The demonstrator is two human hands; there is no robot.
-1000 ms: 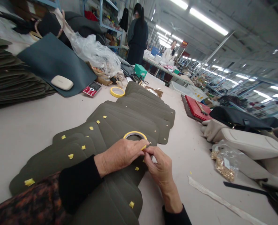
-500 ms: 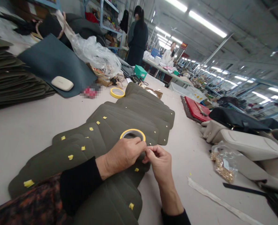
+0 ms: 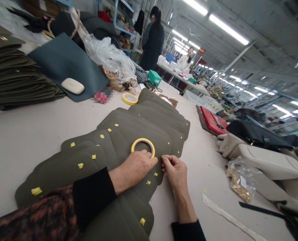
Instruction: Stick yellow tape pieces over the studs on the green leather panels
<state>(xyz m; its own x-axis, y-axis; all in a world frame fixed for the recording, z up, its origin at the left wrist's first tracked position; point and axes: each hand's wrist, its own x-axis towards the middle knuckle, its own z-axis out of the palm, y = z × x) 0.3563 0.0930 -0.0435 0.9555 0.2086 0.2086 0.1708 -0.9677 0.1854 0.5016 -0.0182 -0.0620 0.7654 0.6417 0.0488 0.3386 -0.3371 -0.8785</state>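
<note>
My left hand (image 3: 136,169) is closed on a roll of yellow tape (image 3: 143,140), which it holds over the overlapping dark olive panels (image 3: 128,130). To the right, my right hand (image 3: 175,170) has thumb and index finger pinched together at the edge of one panel. Whatever is between those fingertips is too small to make out. Small bits of yellow tape (image 3: 94,156) stick to several panels, with one tape bit (image 3: 156,174) just below my hands. Tiny metal studs (image 3: 168,143) show near the panels' right corners.
A second tape roll (image 3: 130,98) lies behind the panels. At left are a stack of olive pieces (image 3: 20,77) and a white oval case (image 3: 72,86). Bags (image 3: 266,157) and a plastic bag of gold hardware (image 3: 241,185) lie at right. Two people are in the background.
My hands have moved apart from their earlier meeting point beside the tape roll. A tape bit on the panel below them now shows. The view has shifted slightly.
</note>
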